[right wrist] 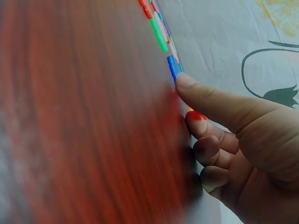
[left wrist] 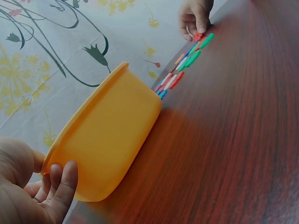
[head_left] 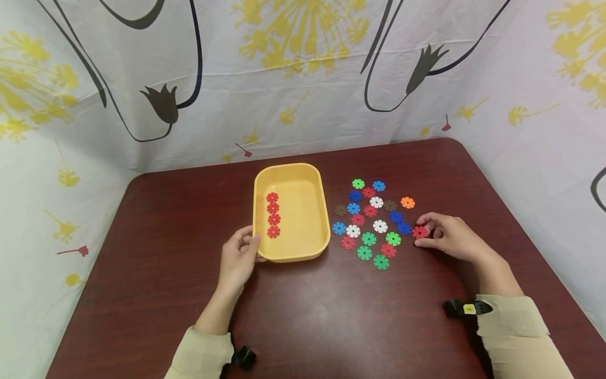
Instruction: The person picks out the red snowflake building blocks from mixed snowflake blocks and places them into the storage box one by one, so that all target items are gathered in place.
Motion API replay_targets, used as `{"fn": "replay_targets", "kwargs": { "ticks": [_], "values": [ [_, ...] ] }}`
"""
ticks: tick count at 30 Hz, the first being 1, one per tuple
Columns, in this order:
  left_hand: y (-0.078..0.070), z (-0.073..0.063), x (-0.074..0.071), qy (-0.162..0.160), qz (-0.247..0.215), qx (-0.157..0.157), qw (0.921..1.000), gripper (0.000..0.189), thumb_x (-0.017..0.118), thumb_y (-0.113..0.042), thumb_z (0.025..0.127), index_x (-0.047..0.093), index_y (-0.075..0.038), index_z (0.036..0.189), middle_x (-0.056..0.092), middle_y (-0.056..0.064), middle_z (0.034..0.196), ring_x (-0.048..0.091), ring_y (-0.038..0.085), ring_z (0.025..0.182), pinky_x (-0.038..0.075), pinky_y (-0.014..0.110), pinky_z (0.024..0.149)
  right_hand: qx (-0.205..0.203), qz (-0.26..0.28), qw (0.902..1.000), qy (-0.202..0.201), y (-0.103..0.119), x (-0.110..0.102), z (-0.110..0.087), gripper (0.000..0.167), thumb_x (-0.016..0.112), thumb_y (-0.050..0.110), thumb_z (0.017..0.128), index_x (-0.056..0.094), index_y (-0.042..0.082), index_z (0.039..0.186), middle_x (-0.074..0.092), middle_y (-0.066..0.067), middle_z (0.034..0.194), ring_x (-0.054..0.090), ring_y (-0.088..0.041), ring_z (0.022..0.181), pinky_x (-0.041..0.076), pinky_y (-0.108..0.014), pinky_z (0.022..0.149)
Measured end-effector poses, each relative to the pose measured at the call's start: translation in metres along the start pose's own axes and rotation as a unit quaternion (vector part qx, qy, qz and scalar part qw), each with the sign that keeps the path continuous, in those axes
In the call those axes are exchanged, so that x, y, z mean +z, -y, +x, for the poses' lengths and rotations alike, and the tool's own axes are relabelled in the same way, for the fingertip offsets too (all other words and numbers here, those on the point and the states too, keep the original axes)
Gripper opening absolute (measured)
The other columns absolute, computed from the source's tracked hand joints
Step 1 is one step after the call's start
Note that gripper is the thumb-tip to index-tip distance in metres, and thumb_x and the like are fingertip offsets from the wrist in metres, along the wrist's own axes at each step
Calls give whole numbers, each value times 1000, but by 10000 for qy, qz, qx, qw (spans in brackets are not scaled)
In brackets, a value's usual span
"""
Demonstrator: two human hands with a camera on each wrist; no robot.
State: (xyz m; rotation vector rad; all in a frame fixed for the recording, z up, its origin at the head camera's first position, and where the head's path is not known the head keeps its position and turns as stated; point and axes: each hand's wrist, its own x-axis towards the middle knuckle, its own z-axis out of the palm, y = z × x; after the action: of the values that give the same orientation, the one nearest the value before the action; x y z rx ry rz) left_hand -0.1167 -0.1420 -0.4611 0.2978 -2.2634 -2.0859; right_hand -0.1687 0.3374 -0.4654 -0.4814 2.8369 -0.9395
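Note:
My left hand (head_left: 240,257) grips the near left corner of a yellow plastic tray (head_left: 303,247), thumb at the rim and fingers against the outer wall. Inside, along the tray's left side, red notched discs (head_left: 273,208) lie in a row. At the right of the table my right hand (head_left: 452,237) pinches a red notched disc (head_left: 419,232) between thumb and fingers. In the right wrist view the fingers mostly cover this red disc (right wrist: 196,115). Just left of it lies a dark blue disc (head_left: 404,228).
Between tray and right hand, notched discs lie scattered: green (head_left: 364,253), white (head_left: 380,226), brown (head_left: 340,210), light blue (head_left: 339,228), orange (head_left: 407,202) and more red (head_left: 347,242). The dark red wooden table (head_left: 322,316) meets a patterned cloth (head_left: 303,121) behind.

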Motion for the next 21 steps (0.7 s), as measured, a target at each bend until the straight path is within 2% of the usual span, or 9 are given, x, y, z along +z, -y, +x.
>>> {"fn": "replay_targets", "kwargs": {
  "ticks": [11,16,21],
  "values": [
    [1,1,0,3,35,11,10000,38,60,-8,101,55,6,135,58,25,97,67,23,72,63,27,61,80,-150,9999,-25,-1,-2,1,36,85,24,84,69,1,106,64,-1,85,53,-11,65,48,-23,55],
    [1,1,0,12,-4,29,10000,38,60,-8,101,55,6,136,58,24,97,67,24,71,63,27,61,60,-196,9991,-373,2,-3,6,32,84,24,85,69,3,103,64,-2,83,54,-13,65,48,-23,53],
    [1,1,1,25,-3,34,10000,38,60,-8,101,56,6,135,58,24,97,68,24,72,64,28,62,134,-158,9976,-668,11,-3,14,37,84,29,86,68,3,108,62,-4,81,54,-19,68,48,-23,53]
  ]
}}
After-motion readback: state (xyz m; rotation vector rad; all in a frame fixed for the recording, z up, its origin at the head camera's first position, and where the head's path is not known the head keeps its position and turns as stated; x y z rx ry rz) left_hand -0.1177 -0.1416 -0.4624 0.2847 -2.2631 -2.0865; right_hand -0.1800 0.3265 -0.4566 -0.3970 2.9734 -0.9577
